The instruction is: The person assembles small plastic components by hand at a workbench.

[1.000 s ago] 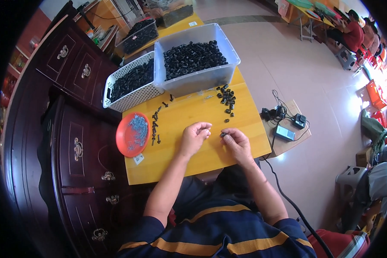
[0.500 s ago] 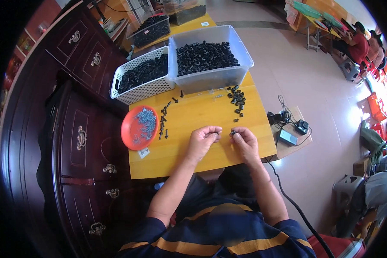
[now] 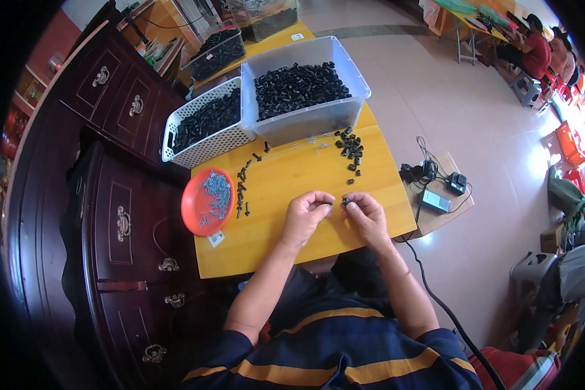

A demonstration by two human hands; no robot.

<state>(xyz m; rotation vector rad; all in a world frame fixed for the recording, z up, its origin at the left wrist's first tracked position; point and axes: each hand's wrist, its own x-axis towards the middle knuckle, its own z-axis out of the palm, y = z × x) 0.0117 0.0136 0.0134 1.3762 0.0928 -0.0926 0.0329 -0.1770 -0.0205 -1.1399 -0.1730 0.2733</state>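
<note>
Over the near part of the yellow table [image 3: 286, 244], my left hand [image 3: 303, 216] is closed in a pinch. A sliver of something dark shows at its fingertips, too small to name. Close beside it, a small gap apart, my right hand [image 3: 366, 216] pinches a small black plastic piece [image 3: 346, 201]. To the left lies a row of black plastic stems [image 3: 241, 190], next to a red plate [image 3: 190, 207] with small silver screws [image 3: 217, 192]. Beyond my right hand is a loose group of black caps [image 3: 353, 149].
A clear bin [image 3: 305, 123] and a white perforated basket [image 3: 205, 147], both full of black parts, stand at the table's far side. A dark wooden cabinet [image 3: 120, 224] borders the left. Right of the table are a small device [image 3: 435, 201] and cables; people [image 3: 536, 55] sit farther off.
The view has shifted slightly. My hands have drawn a little closer together, both fingertips still pinched.
</note>
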